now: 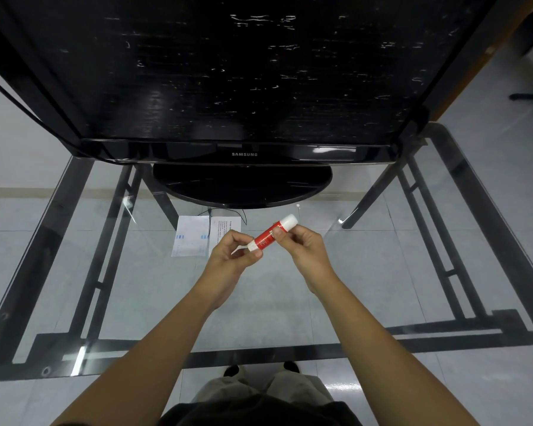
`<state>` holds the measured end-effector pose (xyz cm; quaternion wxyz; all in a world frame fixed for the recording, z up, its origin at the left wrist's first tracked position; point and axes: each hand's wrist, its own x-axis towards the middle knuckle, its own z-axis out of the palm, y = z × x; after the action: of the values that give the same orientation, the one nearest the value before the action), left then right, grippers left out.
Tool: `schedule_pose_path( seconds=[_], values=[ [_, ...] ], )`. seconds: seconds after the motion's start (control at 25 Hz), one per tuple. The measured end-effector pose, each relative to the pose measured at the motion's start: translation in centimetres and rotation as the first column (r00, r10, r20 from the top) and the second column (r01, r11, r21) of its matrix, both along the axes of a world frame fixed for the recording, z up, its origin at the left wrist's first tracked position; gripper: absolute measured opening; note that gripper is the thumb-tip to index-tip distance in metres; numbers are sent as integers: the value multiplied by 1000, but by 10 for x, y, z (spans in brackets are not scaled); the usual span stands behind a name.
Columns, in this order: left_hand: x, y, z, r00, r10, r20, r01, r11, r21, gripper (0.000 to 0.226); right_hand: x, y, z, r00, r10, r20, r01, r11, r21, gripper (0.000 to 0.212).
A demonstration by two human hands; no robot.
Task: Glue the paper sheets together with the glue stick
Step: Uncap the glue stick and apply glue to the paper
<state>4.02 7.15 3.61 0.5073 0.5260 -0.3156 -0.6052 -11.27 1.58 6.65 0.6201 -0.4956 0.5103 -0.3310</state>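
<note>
The glue stick (271, 235) is held in the air above the glass table (366, 272), between both hands. Its long axis runs on a slant — the white cap end points up and to the right, away from the person, and the lower end points down and to the left. The left hand (233, 256) is closed around the lower end, fingers curled, with a thin white strip sticking out by the fingertips. The right hand (303, 244) pinches the red body just below the cap, thumb on top.

Two paper sheets (197, 238) lie flat on the table just beyond the left hand, side by side — the right one is partly hidden behind that hand. A thin black cable crosses over them. Farther back stands a dark television (243, 87) on an oval base, filling the far side of the table.
</note>
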Motion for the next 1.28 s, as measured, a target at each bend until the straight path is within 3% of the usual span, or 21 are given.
schedule_pose_path(
  seconds=[0.16, 0.56, 0.68, 0.76, 0.88, 1.0, 1.04, 1.12, 1.2, 1.28],
  values=[
    [0, 0, 3, 991, 34, -130, -26, 998, 60, 13, -1, -4, 2, 1000, -4, 2, 4, 1000, -14, 5],
    [0, -7, 5, 1000, 31, 0, -31, 999, -32, 12, -2, -8, 8, 1000, -8, -1, 8, 1000, -26, 2],
    [1, -7, 6, 999, 32, -17, -32, 999, -31, 32, 2, -8, 8, 1000, 11, 13, -10, 1000, -24, 11],
    [4, -5, 7, 996, 79, -26, -80, 996, -40, 30, 6, -9, 6, 997, 73, 3, -73, 997, -12, 26],
    [23, 3, 8, 962, 233, -141, -236, 972, -5, 23, 17, -12, -3, 980, 183, -74, -179, 982, 54, 55],
    [54, 17, 9, 922, 350, -166, -354, 935, 3, 16, 36, -9, -28, 958, 122, -258, -120, 993, 22, 43],
    [62, 20, 12, 911, 376, -170, -380, 925, 10, 15, 41, -7, -38, 934, 103, -343, -125, 991, -44, 38],
    [78, 29, 15, 887, 428, -175, -431, 902, 23, 13, 56, -3, -57, 834, 154, -530, -294, 937, -189, 35],
    [92, 39, 17, 865, 473, -168, -474, 880, 32, 13, 74, 0, -72, 670, 244, -701, -542, 806, -237, 39],
    [101, 47, 17, 851, 498, -168, -500, 865, 33, 12, 89, 1, -87, 472, 288, -833, -730, 657, -187, 46]
  ],
)
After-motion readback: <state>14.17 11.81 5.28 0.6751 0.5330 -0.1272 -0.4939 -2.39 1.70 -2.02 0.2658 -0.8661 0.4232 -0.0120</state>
